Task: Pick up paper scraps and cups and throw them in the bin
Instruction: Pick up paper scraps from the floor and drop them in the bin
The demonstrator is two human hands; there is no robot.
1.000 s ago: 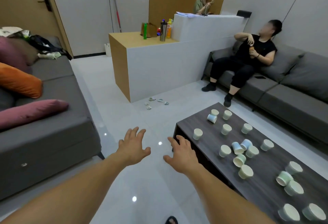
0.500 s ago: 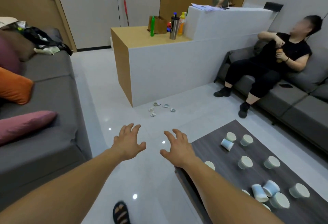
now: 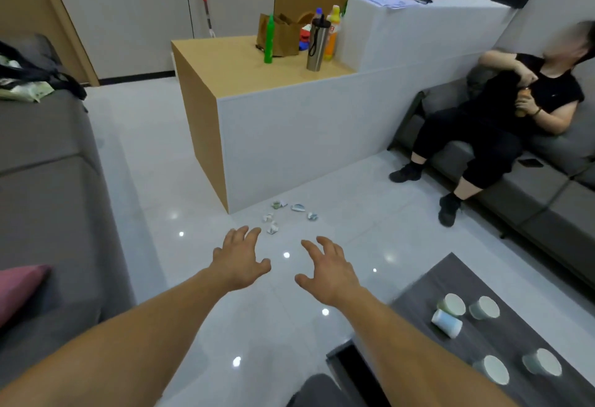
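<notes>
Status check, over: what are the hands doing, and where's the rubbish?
Left hand and right hand both open, empty, stretched forward. Paper scraps on the floor ahead by the counter, untouched. Cups on the table at right. Path clear.

Paper scraps [image 3: 291,215] lie on the floor [image 3: 154,187] just before the counter [image 3: 289,123]; a sofa [image 3: 42,181] stands left; cups [image 3: 483,335] sit on the low table [image 3: 483,284] at right; bottles [image 3: 317,42] stand on the counter.
</notes>
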